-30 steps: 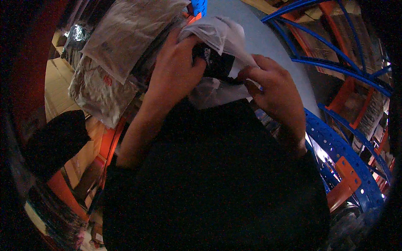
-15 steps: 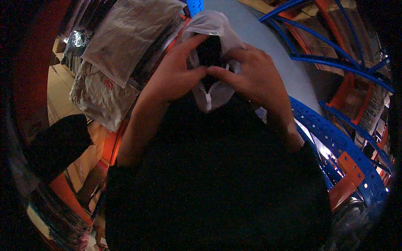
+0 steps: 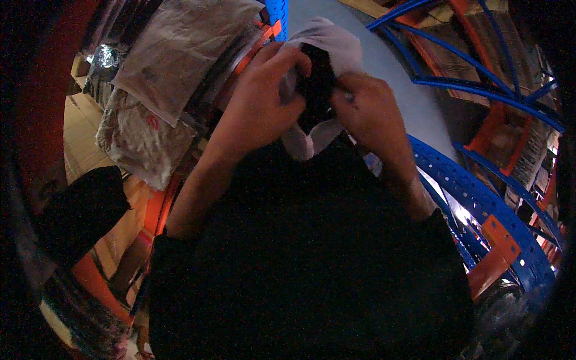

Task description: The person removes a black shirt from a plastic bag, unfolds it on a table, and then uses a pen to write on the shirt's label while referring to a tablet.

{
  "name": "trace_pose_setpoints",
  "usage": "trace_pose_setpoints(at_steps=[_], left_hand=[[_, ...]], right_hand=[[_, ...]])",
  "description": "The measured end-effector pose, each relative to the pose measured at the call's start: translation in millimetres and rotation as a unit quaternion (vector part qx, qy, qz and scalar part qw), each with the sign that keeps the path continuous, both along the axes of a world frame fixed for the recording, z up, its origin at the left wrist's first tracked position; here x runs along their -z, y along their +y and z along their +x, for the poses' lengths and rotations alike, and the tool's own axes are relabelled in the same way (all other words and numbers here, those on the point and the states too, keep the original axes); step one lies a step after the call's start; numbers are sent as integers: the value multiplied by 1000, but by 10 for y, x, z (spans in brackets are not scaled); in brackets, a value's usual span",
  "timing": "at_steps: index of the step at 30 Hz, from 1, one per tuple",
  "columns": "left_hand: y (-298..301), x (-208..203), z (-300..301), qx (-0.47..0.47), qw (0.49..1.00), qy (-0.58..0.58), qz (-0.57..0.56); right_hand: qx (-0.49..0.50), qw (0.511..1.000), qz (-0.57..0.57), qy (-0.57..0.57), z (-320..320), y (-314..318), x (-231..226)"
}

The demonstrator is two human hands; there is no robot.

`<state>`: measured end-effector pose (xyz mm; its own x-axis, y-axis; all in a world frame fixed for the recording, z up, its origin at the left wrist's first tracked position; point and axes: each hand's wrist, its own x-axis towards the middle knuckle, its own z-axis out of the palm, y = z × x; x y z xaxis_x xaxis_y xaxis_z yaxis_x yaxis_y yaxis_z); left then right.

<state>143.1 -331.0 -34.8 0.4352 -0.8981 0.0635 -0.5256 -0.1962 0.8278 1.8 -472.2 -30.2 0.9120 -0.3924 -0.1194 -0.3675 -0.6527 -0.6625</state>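
In front of my chest, a whitish, thin-looking bag [image 3: 336,43] is held between both hands, its mouth spread toward me. Something black [image 3: 316,78] shows inside the opening; what it is stays too dark to make out. My left hand [image 3: 261,99] pinches the bag's left edge, with thumb and forefinger curled in at the rim. On the other side, my right hand [image 3: 371,108] is closed on the right edge, its fingertips partly hidden. The bag's lower lip [image 3: 307,147] sags between my wrists against my dark clothing.
To the left, beige cloth-like bags [image 3: 186,54] and a crumpled one [image 3: 144,135] lie on an orange-edged shelf over cardboard [image 3: 84,132]. A blue perforated rack post [image 3: 480,198] with an orange bracket [image 3: 501,240] stands close on my right. Grey floor [image 3: 414,102] shows beyond.
Both hands have shifted slightly right with the bag. My thumbs, nearly meeting before, are now apart. My right fingers have curled in tighter at the bag's edge.
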Motion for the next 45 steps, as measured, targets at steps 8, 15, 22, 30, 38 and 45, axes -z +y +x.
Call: trace_pose_setpoints(at_steps=[8,15,22,30,38,45], left_hand=[[16,-97,-82,7,979,-199,39],[-173,-207,-312,19,993,-109,40],[-197,-48,-216,46,995,-77,48],[-334,-231,-203,136,984,-106,48],[-1184,160,-283,230,943,-107,215],[-2212,821,-504,331,897,-17,291]], right_hand=[[103,976,189,18,-376,-311,-132],[238,848,467,-74,-646,-289,269],[204,766,603,-95,-772,-377,453],[129,986,85,59,-1029,-528,669],[368,494,745,-256,-1092,-550,531],[491,468,686,-263,-1467,-1101,1389]])
